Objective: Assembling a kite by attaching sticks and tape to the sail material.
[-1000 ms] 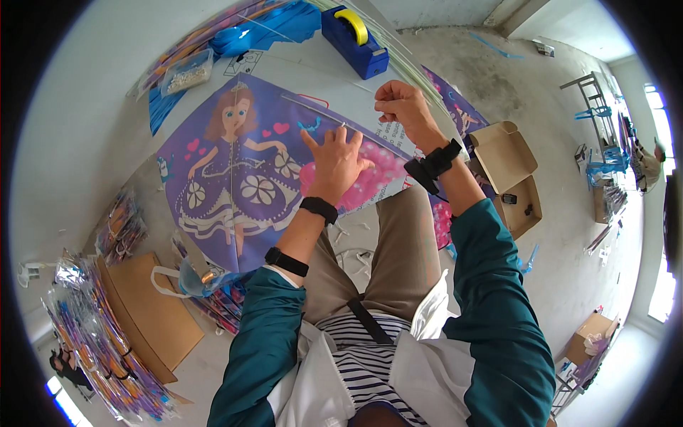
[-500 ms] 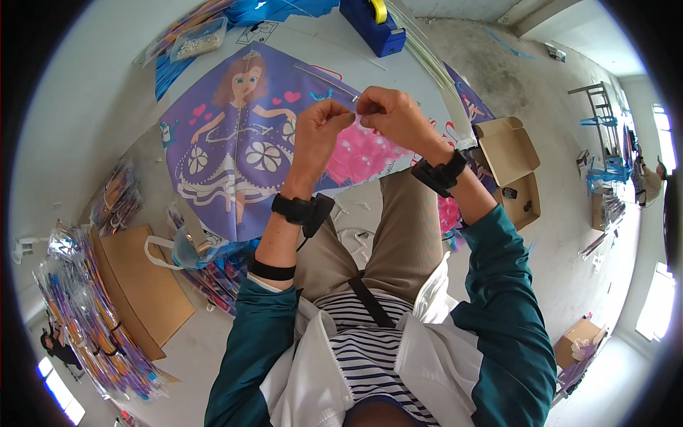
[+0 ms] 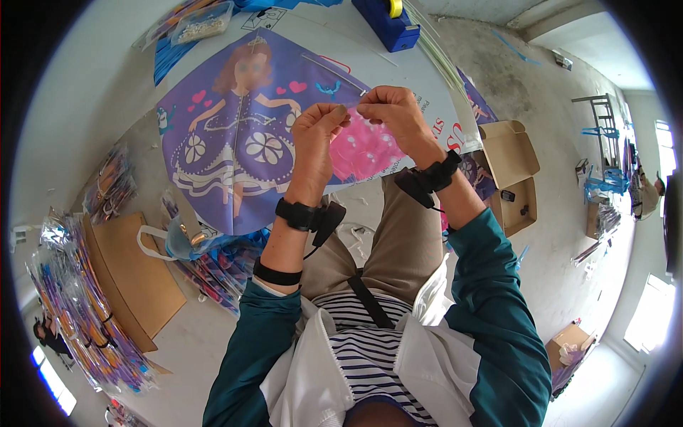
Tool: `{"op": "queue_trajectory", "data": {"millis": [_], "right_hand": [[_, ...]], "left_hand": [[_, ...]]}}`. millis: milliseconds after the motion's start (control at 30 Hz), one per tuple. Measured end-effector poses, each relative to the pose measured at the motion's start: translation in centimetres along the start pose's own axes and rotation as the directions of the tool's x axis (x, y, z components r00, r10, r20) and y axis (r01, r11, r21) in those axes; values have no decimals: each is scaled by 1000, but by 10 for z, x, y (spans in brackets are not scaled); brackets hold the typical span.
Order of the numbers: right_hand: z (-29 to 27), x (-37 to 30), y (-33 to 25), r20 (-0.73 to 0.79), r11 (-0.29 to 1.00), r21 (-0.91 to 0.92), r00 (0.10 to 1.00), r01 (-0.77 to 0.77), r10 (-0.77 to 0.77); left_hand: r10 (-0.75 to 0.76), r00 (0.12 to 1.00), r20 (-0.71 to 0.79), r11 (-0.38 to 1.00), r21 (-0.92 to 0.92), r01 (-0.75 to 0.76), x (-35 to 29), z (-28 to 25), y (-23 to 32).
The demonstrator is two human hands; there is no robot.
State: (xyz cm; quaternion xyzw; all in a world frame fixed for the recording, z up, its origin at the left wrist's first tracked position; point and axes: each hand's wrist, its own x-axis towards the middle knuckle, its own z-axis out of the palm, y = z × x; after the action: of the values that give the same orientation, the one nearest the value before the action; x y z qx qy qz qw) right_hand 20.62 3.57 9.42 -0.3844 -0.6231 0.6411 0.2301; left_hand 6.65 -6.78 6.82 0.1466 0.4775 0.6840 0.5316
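Purple printed sheet (image 3: 245,135), kite-shaped, on the bench (image 3: 320,28), below-left of the blue tape dispenser (image 3: 388,28).
Left hand (image 3: 318,139) and right hand (image 3: 400,121) below dispenser, both pinched closed, fingertips nearly meeting (anything between them: too small to tell). Sheet looks thin, smooth; pale rod (image 3: 332,72) narrow, straight. Uneven pull could crease the sheet; a loose pinch could drop small parts.

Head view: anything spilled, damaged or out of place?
No spill or damage visible; the purple printed sheet by the left hand and right hand looks intact. Slightly odd: a loose blue strip lies on the bare floor, well away from the hands, like stray litter.
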Motion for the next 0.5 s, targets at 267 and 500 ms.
{"op": "queue_trajectory", "data": {"millis": [267, 500], "right_hand": [[-9, 40, -1, -59, 922, -380, 992, 77, -107], [-36, 106, 23, 96, 773, -628, 994, 96, -46]], "left_hand": [[-85, 988, -129, 994, 60, 94, 5, -9, 0], [278, 954, -112, 855, 482, -193, 13, -46, -20]]}}
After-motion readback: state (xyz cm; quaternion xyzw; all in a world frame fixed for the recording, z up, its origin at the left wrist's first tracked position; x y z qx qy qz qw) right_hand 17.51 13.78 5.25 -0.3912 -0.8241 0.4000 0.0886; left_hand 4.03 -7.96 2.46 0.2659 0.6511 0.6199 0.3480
